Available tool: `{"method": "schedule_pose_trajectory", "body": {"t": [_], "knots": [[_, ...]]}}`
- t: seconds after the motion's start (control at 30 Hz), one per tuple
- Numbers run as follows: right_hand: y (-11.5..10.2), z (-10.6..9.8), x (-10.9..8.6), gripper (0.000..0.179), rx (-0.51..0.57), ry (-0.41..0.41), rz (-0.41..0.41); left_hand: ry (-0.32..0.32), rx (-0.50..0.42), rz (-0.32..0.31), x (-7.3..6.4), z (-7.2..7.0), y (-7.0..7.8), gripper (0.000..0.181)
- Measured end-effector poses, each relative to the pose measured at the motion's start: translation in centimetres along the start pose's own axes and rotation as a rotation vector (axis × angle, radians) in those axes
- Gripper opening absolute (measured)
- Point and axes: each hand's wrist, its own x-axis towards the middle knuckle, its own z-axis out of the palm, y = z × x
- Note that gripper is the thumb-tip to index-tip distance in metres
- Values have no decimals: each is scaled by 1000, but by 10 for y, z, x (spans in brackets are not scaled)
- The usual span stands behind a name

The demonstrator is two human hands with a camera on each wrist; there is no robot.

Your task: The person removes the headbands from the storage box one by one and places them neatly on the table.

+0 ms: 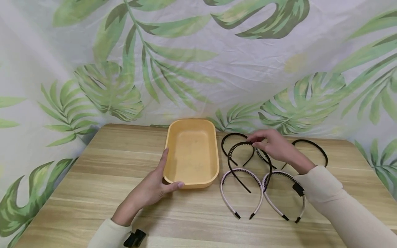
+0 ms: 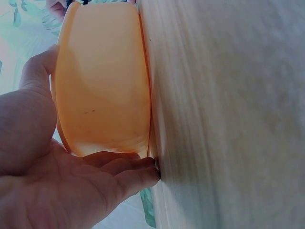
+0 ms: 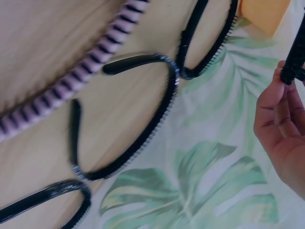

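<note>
My left hand (image 1: 149, 191) holds the near left corner of a yellow-orange plastic container (image 1: 190, 177); the thumb lies on its near rim, the fingers along its left side. Nothing lies inside it. With thumb and fingertips, my right hand (image 1: 274, 146) pinches the top of a black toothed headband (image 1: 230, 158). This band hangs tilted, its ends towards me, and overlaps the pink headbands behind it in the head view. In the right wrist view, the pinched black headband (image 3: 296, 52) shows at the right edge.
Two pale pink headbands (image 1: 221, 187) with black tips lie at the front right. Behind them lie several black headbands (image 1: 234, 134), one of them partly covered by my right hand. A leaf-print cloth (image 1: 186, 82) hangs along the back edge of the wooden table (image 1: 108, 172).
</note>
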Motion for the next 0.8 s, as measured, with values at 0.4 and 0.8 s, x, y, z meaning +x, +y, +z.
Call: {"method": "schedule_pose_trajectory", "body": {"t": [0.4, 0.8], "knots": [[23, -9, -29, 22, -47, 39, 43, 5, 28, -5, 0, 0, 0, 125], [48, -23, -61, 22, -83, 61, 124, 5, 38, 7, 1, 1, 0, 125]]}}
